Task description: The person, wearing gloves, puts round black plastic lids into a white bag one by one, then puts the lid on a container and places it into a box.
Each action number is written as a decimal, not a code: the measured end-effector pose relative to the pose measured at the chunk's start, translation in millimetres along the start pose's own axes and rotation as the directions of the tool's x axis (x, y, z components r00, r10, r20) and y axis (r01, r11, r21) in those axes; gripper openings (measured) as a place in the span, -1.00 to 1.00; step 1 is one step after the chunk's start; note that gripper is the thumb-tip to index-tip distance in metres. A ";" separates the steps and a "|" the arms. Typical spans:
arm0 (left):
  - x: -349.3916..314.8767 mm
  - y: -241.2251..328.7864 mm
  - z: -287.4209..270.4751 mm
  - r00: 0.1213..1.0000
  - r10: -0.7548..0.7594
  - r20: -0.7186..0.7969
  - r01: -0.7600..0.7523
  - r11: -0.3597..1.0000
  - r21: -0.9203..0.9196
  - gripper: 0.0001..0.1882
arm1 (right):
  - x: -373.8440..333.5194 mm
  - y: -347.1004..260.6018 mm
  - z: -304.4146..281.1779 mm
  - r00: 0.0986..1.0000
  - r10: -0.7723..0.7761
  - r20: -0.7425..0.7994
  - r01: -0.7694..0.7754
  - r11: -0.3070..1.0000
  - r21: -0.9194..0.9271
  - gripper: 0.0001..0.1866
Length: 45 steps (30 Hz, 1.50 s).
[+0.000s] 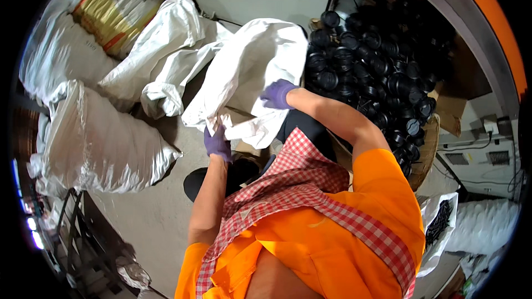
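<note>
A white woven sack (260,50) lies loose and creased in front of me, its near edge turned toward my body. My left hand (218,143), in a purple glove, is closed on the bunched near-left edge. My right hand (277,95), gloved the same way, rests against the right part of the sack with its fingers bent together on the cloth; the fingertips are partly hidden. To the right of the sack is a large heap of round black plastic parts (371,66), beside my right forearm.
More white sacks (105,138) stand and lie at the left, with a yellow-and-white sack (119,11) behind them. Cardboard (426,144) edges the black heap. A dark metal frame (75,232) is at lower left. An open white bag (438,232) of thin black pieces stands at lower right.
</note>
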<state>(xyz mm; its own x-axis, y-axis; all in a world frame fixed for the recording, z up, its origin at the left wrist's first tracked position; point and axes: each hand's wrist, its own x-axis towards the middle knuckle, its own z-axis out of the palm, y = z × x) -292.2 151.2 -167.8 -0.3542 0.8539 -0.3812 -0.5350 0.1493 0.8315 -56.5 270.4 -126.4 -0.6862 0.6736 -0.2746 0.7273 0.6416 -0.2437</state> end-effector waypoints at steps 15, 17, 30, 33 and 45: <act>11.7 -66.9 2.8 0.865 -0.466 0.189 0.470 0.882 0.026 -0.71 | -29.8 161.2 -70.3 0.578 0.800 -0.159 -0.726 0.593 0.348 -0.07; -3.5 -72.2 14.5 0.833 -0.498 0.239 0.506 0.862 0.033 -0.73 | -35.3 163.6 -74.4 0.656 0.754 -0.029 -0.700 0.622 0.350 -0.15; -13.3 -24.7 66.1 0.718 -0.600 0.352 0.657 0.752 -0.057 -0.70 | -199.1 113.8 57.2 0.493 0.867 0.071 -0.673 0.328 0.663 -0.15; -12.6 -24.5 62.5 0.623 -0.649 0.438 0.746 0.662 -0.080 -0.68 | -230.6 87.8 97.6 0.114 0.952 -0.285 -0.405 0.306 0.861 -0.12; -40.6 -47.1 37.7 0.859 -0.454 0.237 0.395 0.882 0.258 -0.67 | -226.5 36.9 140.4 -0.360 0.933 0.022 0.179 0.046 0.983 -0.50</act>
<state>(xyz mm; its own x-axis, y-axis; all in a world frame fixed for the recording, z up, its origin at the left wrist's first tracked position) -223.8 128.2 -176.3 0.1211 0.7837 -0.6093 -0.4134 0.5978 0.6868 127.4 90.0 -203.8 0.9255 0.3479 -0.1494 -0.0781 -0.2105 -0.9745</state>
